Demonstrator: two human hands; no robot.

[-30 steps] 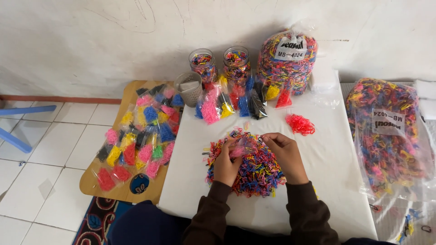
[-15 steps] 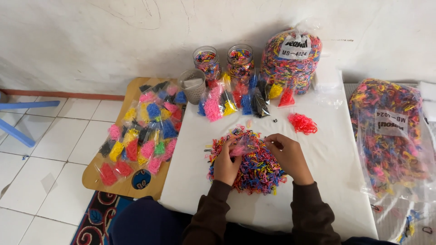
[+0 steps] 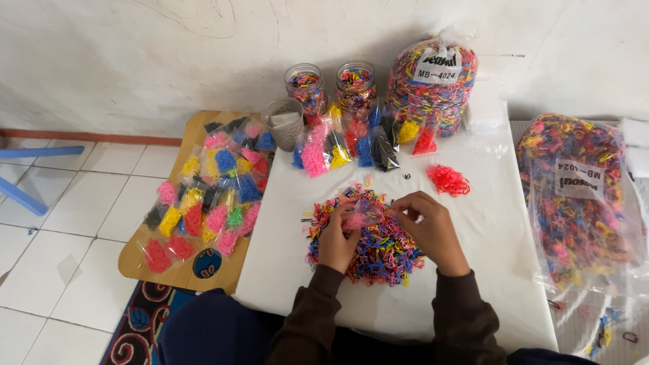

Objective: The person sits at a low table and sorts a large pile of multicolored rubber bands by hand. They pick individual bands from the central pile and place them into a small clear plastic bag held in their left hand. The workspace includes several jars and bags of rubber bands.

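at the centre of the frame a small clear plastic bag of pink rubber bands (image 3: 355,217) is pinched by the left hand (image 3: 338,238) over a heap of mixed-colour small rubber bands (image 3: 368,236) on the white table (image 3: 487,223). the bag's right edge is pinched by the right hand (image 3: 433,230). a loose pile of red bands (image 3: 447,180) is seen just above right.
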